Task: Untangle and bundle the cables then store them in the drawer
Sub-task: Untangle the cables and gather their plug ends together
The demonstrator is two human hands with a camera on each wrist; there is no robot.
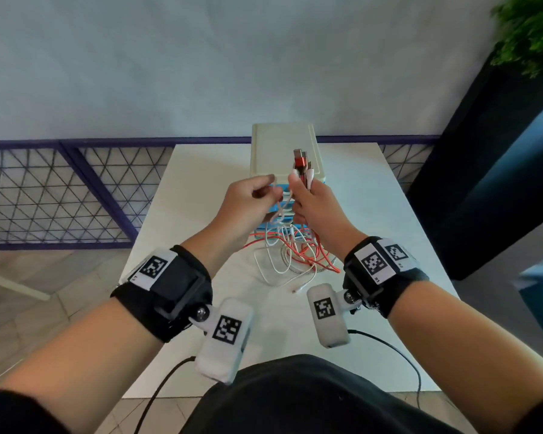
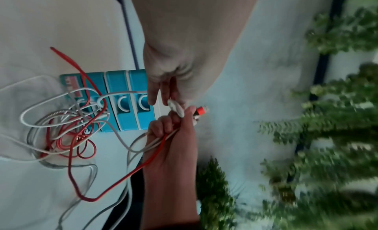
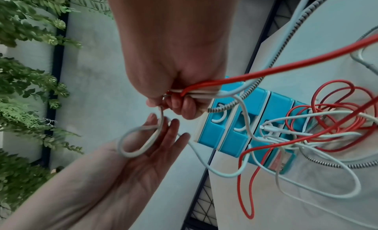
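Now, fingers first: the right hand (image 1: 311, 205) is curled tight round a fistful of cable ends, red and white plugs (image 1: 302, 166) sticking up out of the fist at the centre of the head view. The left hand (image 1: 248, 202) has its thumb and forefinger pinched on a loop of white cable (image 3: 141, 139), the other fingers loosely spread (the right wrist view shows the loop draped across them). Below, lower centre of the frame, the rest of the cables (image 1: 290, 260) lie in a red, white and braided tangle on the white table (image 1: 389, 214), touching the foot of the blue drawer unit (image 2: 122, 102), whose drawers look closed. To do this well, I'd say: keep the plugs clamped, feed the white strand through slowly, and lift rather than yank, or the knot below will tighten.
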